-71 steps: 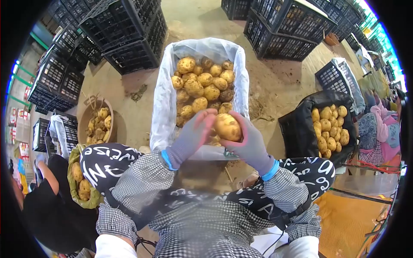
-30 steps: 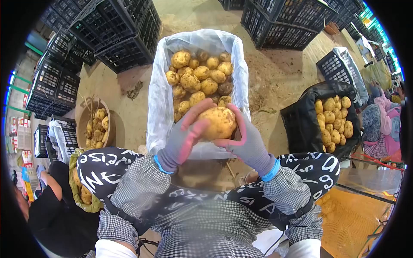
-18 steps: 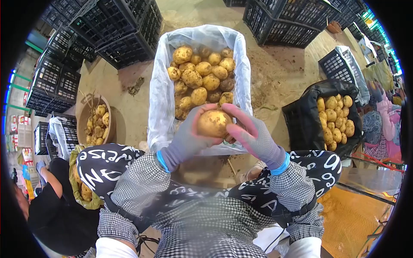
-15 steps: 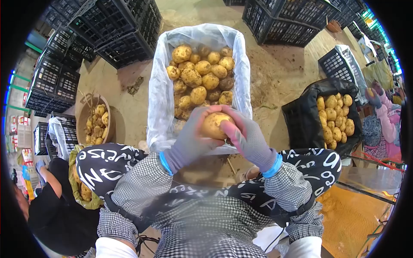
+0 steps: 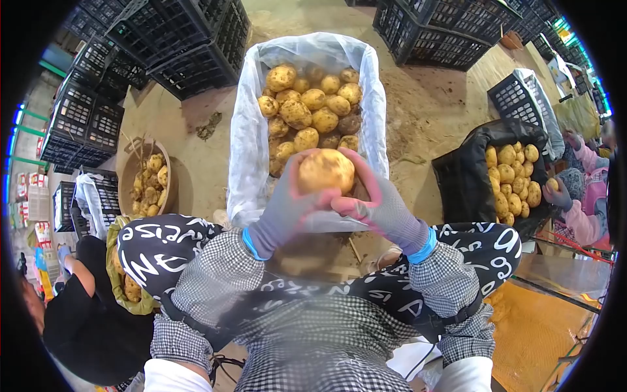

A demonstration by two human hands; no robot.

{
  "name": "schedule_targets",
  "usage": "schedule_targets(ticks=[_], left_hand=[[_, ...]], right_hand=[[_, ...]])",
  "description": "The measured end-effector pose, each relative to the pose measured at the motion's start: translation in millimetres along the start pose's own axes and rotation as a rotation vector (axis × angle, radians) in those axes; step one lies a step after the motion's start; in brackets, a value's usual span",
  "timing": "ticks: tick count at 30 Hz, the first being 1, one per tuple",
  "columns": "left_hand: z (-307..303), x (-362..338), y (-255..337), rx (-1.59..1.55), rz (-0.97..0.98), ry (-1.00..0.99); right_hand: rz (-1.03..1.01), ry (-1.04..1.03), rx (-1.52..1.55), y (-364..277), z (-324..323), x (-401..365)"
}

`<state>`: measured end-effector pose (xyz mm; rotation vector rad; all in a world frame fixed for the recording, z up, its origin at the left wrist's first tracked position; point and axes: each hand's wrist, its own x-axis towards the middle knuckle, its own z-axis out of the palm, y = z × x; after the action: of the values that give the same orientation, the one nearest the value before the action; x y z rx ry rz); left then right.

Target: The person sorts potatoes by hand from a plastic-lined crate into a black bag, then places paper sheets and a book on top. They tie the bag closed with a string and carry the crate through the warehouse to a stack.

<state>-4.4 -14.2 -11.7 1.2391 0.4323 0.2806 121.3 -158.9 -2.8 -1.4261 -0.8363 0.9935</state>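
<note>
A large yellow potato (image 5: pixel 326 171) is held between my two gloved hands, above the near end of a crate lined with white film (image 5: pixel 238 150). My left hand (image 5: pixel 287 209) wraps its left side, and my right hand (image 5: pixel 379 208) curls round its right side. Both wear grey gloves with pinkish fingers, and the thumbs meet below the potato. Beneath and beyond them, a heap of soil-marked potatoes (image 5: pixel 313 99) fills the lined crate. The nearest potatoes in it are hidden by my hands.
At left stands a round tub (image 5: pixel 171 186) of potatoes, and at right a black-lined crate (image 5: pixel 450 186) with more. Stacked black crates (image 5: pixel 189 62) rise at the back. A co-worker's gloved hand (image 5: pixel 557 195) holds a potato at right; another person (image 5: pixel 98 313) sits at left.
The potato has been turned in my hands and lifted slightly, and my thumbs have shifted below it. At right the co-worker's hand has lowered towards the black-lined crate.
</note>
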Motion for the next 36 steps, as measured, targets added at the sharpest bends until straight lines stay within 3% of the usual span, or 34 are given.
schedule_targets(ticks=[3,6,8,11,12,18,26,28,30,32,33,34,36], left_hand=[[-3.2,-7.9,14.6,-0.126,-0.23,0.012],[-2.9,-7.1,17.0,-0.119,-0.326,-0.035],[-1.5,-8.4,17.9,-0.11,-0.335,-0.037],[-1.2,-7.9,15.2,-0.142,-0.336,-0.017],[-1.2,-8.9,13.0,-0.162,-0.344,-0.006],[-4.9,-9.6,11.8,-0.178,-0.427,-0.033],[-11.5,-4.9,-2.0,-0.246,-0.472,-0.111],[-4.1,-4.9,4.3,-0.273,-0.488,-0.099],[11.6,-4.1,11.3,-0.289,-0.458,-0.003],[-3.0,-2.7,2.3,-0.448,-0.458,-0.171],[-7.4,-2.0,1.4,-0.527,-0.455,-0.255],[-6.4,-1.8,-0.6,-0.492,-0.473,-0.184],[-0.5,-0.6,-3.0,-0.419,-0.511,-0.044]], right_hand=[[-0.086,0.012,-0.188,17.8,-3.8,6.4],[-0.074,0.017,-0.106,12.9,-1.4,4.9],[0.069,0.001,0.108,-4.5,1.3,-1.5],[0.143,-0.006,0.072,-20.9,4.6,-4.3],[0.06,0.012,0.059,-15.3,7.7,-2.0],[0.129,-0.045,-0.141,-27.8,0.1,-4.9],[-0.076,-0.007,-0.401,15.9,-5.2,-7.5],[-0.095,0.075,-0.231,14.0,-4.4,-5.8],[-0.12,0.232,0.138,5.4,1.5,0.5],[-0.151,0.366,0.55,-1.2,6.8,7.8],[-0.135,0.394,0.627,-0.9,10.7,7.4],[-0.121,0.425,0.705,-0.5,14.6,7.0],[-0.044,0.382,0.522,0.7,20.3,-2.5]])
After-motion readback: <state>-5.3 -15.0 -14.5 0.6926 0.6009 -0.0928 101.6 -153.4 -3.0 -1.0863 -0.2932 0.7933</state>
